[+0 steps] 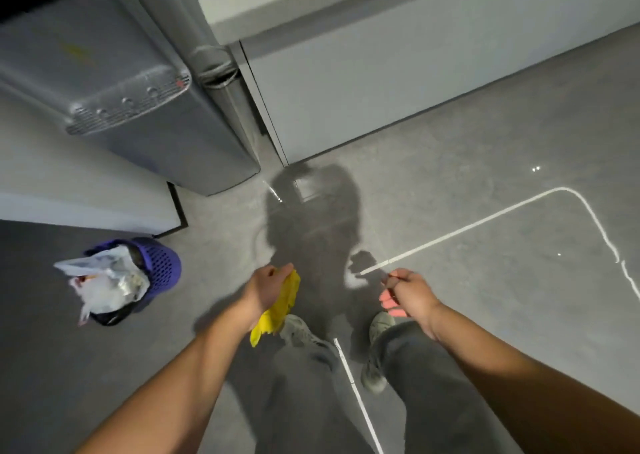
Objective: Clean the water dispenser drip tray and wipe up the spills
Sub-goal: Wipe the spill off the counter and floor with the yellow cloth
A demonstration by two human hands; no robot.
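A yellow cloth [281, 306] is held in the left hand [268, 289], low in the middle of the frame. The fingers are curled round it, and most of the cloth hangs down. The right hand [410, 296] is seen just right of the middle. Its fingers are loosely bent and nothing is seen in it.

The grey water dispenser [145, 117] stands in the upper left of the frame, and its row of buttons is seen from above. The drip tray cannot be seen from here; it is likely hidden under the button part. On the shiny grey floor [485, 142], just below the foot of the dispenser, a bright glint and a faint curved edge are seen. Spilled water may be there, but it cannot be told for sure, since lights are mirrored in the floor too. A purple bin [162, 263] stuffed with plastic bags [104, 280] sits at the lower left.

A few things could go wrong. The shoes [379, 325] are planted near that patch, so a slip could happen if wet floor is stepped on. A dark shadow [311, 228] lies over the patch, so some water could be missed. The cloth is bunched up, so water might only be pushed around. If the tray is pulled out fast, more water could be tipped out.
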